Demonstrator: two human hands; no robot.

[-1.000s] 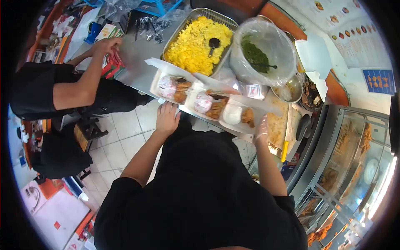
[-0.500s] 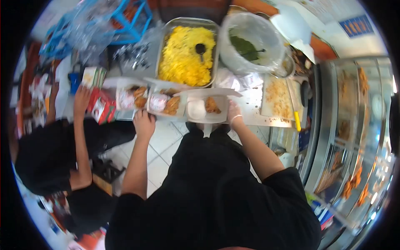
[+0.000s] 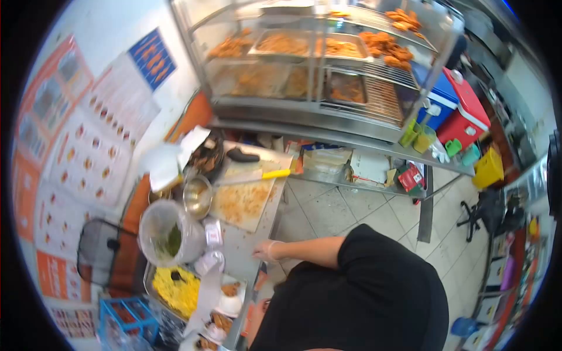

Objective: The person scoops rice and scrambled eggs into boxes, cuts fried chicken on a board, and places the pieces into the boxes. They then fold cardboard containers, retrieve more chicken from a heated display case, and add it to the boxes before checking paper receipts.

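Observation:
My right hand (image 3: 267, 250), in a clear plastic glove, is at the edge of the metal counter (image 3: 241, 248). Its fingers look loosely extended and nothing shows in them. My left hand is not visible. Below and left of the right hand, apart from it, stands an open white takeaway box (image 3: 209, 286) holding a piece of fried chicken (image 3: 230, 289) and a white round item (image 3: 229, 305). More open boxes with chicken (image 3: 221, 320) continue toward the bottom edge. A tray of yellow rice (image 3: 175, 289) with a dark spoon lies beside them.
A cutting board (image 3: 243, 202) with crumbs carries a yellow-handled knife (image 3: 275, 174). Near it are a metal bowl (image 3: 198, 198) and a plastic-lined tub (image 3: 171, 237) of leaves. Ahead stands a glass warming cabinet (image 3: 316, 76) with fried food. Tiled floor (image 3: 328, 205) lies to the right.
My view has swung right toward the warming cabinet. My right hand has come off the box and is now at the counter edge. My left hand has left the view.

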